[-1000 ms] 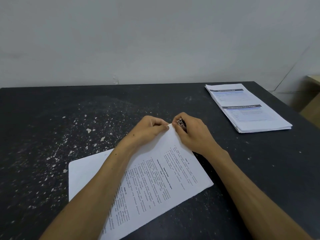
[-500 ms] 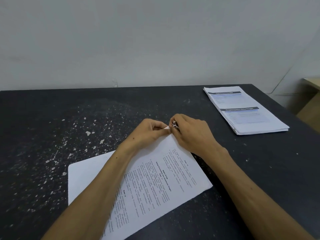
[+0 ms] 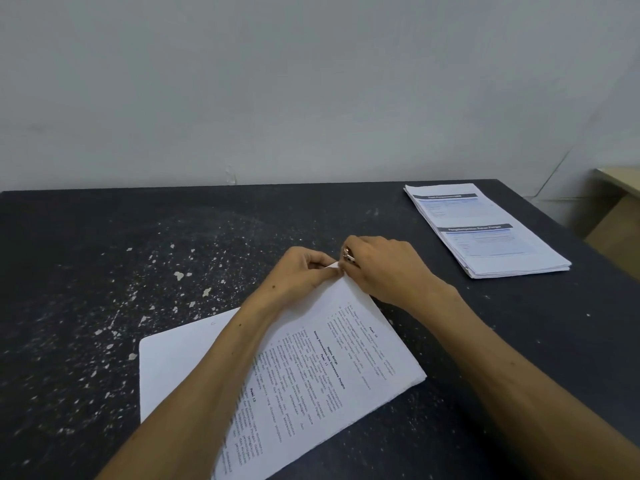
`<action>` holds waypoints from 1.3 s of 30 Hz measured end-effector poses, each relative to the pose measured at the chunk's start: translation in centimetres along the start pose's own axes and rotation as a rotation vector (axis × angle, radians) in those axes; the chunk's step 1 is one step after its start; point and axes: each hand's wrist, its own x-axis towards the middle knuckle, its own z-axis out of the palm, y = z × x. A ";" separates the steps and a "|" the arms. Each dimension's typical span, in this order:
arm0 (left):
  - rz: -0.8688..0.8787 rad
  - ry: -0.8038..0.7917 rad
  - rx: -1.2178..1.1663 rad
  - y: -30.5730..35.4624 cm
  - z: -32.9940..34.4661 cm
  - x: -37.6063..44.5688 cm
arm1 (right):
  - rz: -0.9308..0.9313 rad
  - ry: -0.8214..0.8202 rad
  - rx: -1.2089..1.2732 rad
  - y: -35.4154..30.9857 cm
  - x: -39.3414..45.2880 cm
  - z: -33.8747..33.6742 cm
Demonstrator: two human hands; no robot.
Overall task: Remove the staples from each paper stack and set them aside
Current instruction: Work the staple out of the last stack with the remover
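On the black, speckled table [image 3: 104, 306], a flat white paper stack [image 3: 346, 368] with printed words lies in the middle. The left hand [image 3: 298, 271] pinches its far corner. The right hand [image 3: 384, 268] grips a small shiny tool [image 3: 348, 255] at that corner. A thicker pile [image 3: 485, 233] sits far right, well apart.

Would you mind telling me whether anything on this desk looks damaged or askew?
The black tabletop is chipped and flecked with pale specks on its left half. The printed paper stack lies at an angle across a blank white sheet. The far pile of blue-headed papers looks tidy.
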 end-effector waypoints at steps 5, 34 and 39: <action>0.001 -0.009 -0.024 0.1 0.0 -0.1 | -0.046 0.063 -0.040 -0.1 -0.8 0.3; 0.052 -0.067 0.032 0.0 -0.6 -0.6 | 0.252 -0.171 0.637 5.8 -0.5 0.9; 0.051 -0.053 0.041 0.1 -0.5 -0.6 | 0.260 -0.191 0.619 6.3 -0.6 0.8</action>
